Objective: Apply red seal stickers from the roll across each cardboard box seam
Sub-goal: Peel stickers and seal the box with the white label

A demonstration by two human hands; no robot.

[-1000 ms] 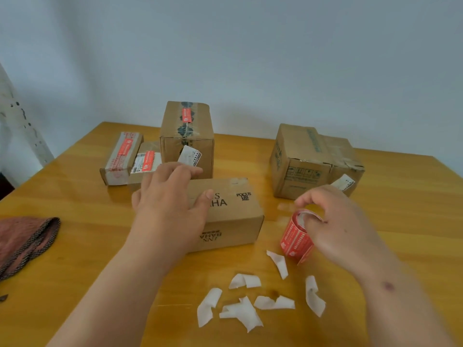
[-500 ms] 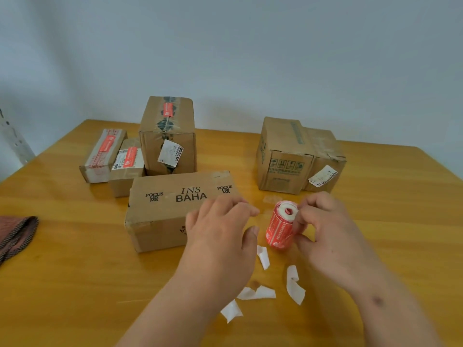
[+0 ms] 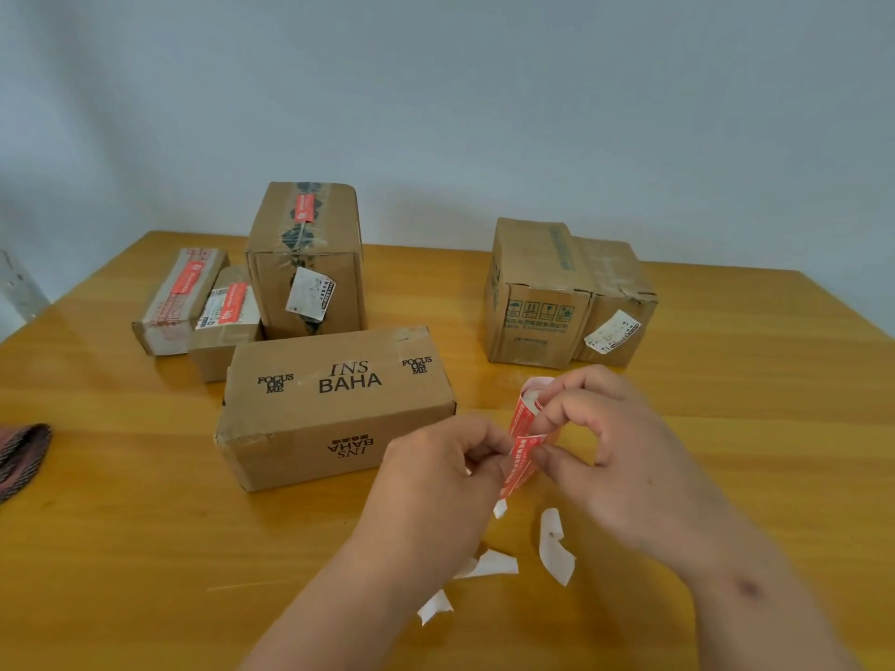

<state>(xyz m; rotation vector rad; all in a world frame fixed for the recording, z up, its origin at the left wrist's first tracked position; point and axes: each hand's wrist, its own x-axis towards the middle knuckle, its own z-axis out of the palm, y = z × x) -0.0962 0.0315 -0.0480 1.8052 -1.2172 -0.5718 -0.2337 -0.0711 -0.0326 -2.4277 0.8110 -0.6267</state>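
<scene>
The left hand (image 3: 436, 481) partly hides the free end of the small red roll of seal stickers (image 3: 525, 428), so the peeled edge is hard to make out; its curled fingertips seem to pinch that loose red strip. The right hand (image 3: 624, 457) grips the roll, fingers curled round it, just at 3 o'clock of the long brown cardboard box printed INS BAHA (image 3: 334, 404). Curled white backing-paper scraps (image 3: 554, 549) lie at 6 o'clock of the roll. At 12 o'clock stands a tall taped carton with a red seal (image 3: 305, 259); at 1 o'clock, two worn unsealed cartons (image 3: 566, 293). A dark woven cloth (image 3: 22, 452) is cut off at 9 o'clock. The glossy yellow wooden table (image 3: 121, 549) meets a plain grey wall (image 3: 484, 89).
</scene>
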